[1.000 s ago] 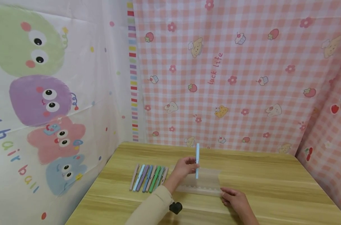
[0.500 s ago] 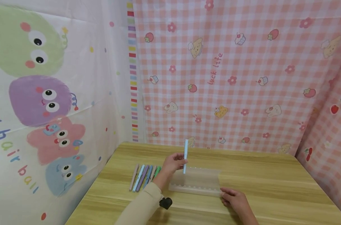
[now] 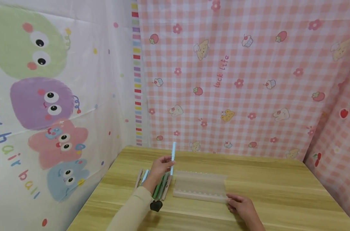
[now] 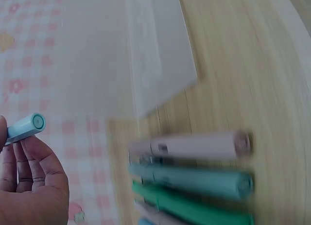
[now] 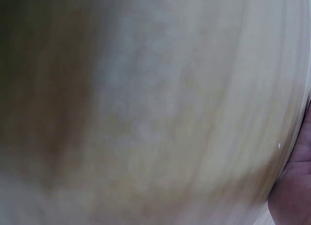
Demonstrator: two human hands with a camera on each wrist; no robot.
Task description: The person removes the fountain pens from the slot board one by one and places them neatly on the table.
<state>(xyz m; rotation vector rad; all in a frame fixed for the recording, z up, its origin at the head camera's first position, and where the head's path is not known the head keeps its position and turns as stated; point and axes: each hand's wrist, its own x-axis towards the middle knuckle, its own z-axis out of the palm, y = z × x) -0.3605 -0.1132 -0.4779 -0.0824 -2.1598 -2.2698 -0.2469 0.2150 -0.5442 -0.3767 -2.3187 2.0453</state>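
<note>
Pinched between the thumb and fingers of my left hand [image 3: 159, 169] is a light blue pen [image 3: 173, 153], held nearly upright over the right end of a row of pens. The left wrist view shows one end of this pen [image 4: 30, 126] above the fingers. Pens in the row include a green pen [image 3: 157, 190] and a pinkish pen [image 3: 166, 189]; my left hand and sleeve hide others. To the right lies a translucent plastic pen case [image 3: 199, 183] with a notched front strip. My right hand [image 3: 243, 207] grips its front right corner, mostly outside the right wrist view.
The wooden table [image 3: 284, 192] carries everything. A pink checked cloth [image 3: 250, 64] hangs behind it, and a white cartoon-printed cloth [image 3: 105, 80] hangs at the left. A black heart-shaped piece [image 3: 156, 205] sits at my left wrist.
My left hand has moved left with the light blue pen, from above the case to above the row of pens. My right hand and the case have stayed in place.
</note>
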